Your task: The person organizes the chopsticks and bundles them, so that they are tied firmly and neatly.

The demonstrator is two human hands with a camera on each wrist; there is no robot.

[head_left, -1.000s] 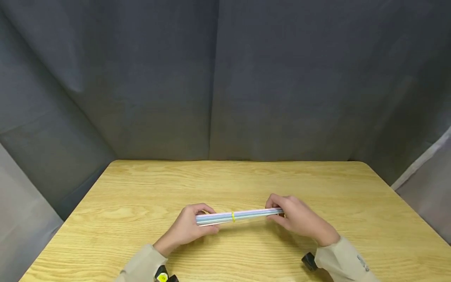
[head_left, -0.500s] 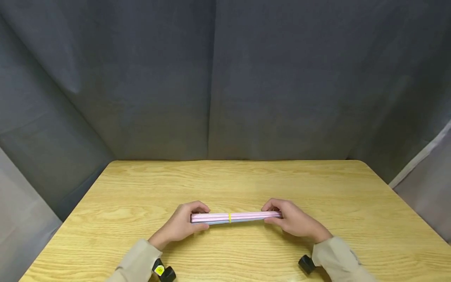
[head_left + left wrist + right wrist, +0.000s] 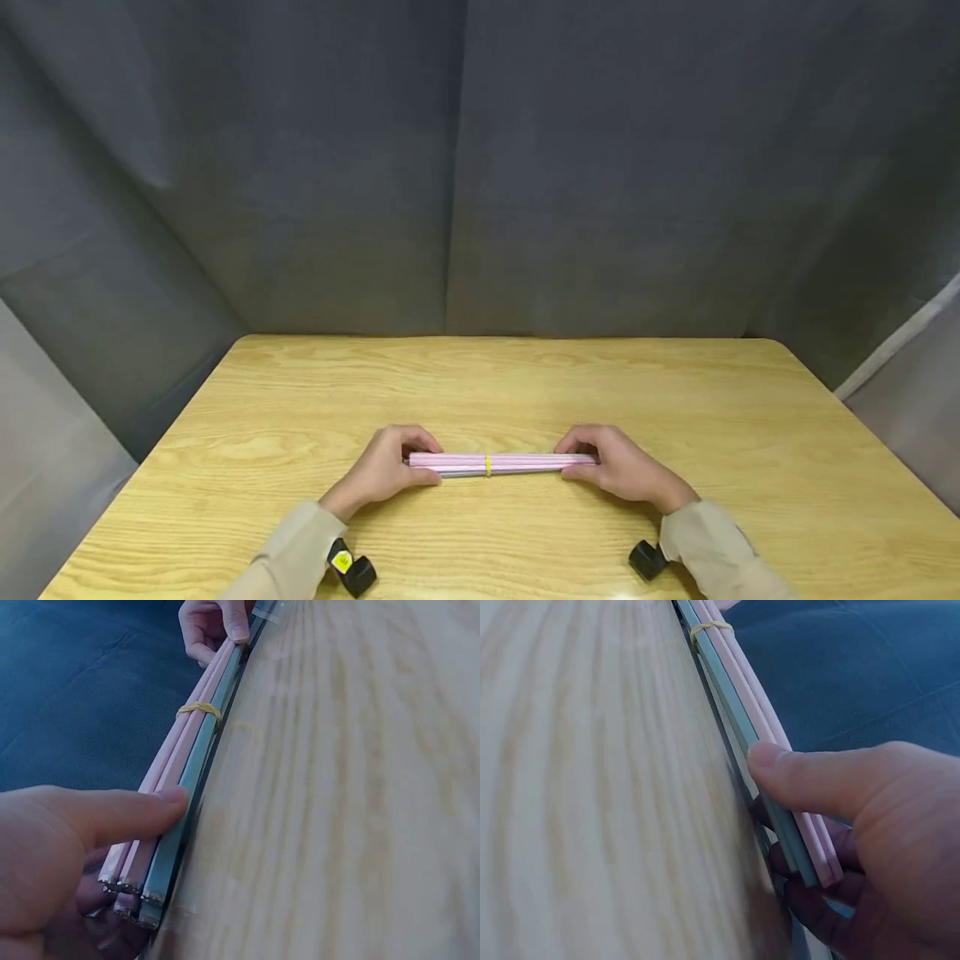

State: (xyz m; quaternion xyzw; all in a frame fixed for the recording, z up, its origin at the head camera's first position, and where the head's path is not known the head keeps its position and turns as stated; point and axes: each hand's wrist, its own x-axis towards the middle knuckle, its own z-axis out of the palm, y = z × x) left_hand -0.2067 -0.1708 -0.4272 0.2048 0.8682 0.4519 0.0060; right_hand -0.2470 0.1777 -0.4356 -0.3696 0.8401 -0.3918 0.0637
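A bundle of long, thin pink and blue-green sticks [image 3: 525,462] lies crosswise over the near middle of the table, pink side up. A yellow rubber band [image 3: 488,465] circles its middle. My left hand [image 3: 384,467] grips the left end, thumb on the near side and fingers on the far side. At the right end, my right hand [image 3: 622,465] holds it the same way. In the left wrist view, the squared tips of the sticks [image 3: 154,898] look rough and silvery. Whether the bundle touches the table or sits just above it I cannot tell.
The wood-grain table [image 3: 495,383] has rounded far corners. Dark grey cloth [image 3: 600,167] hangs behind it and along the sides. Black camera mounts [image 3: 360,575] sit at both wrists, near the tabletop.
The bundle has rolled from its blue and white side to its pink side and come nearly level. Both hands keep hold of its ends and have shifted slightly left.
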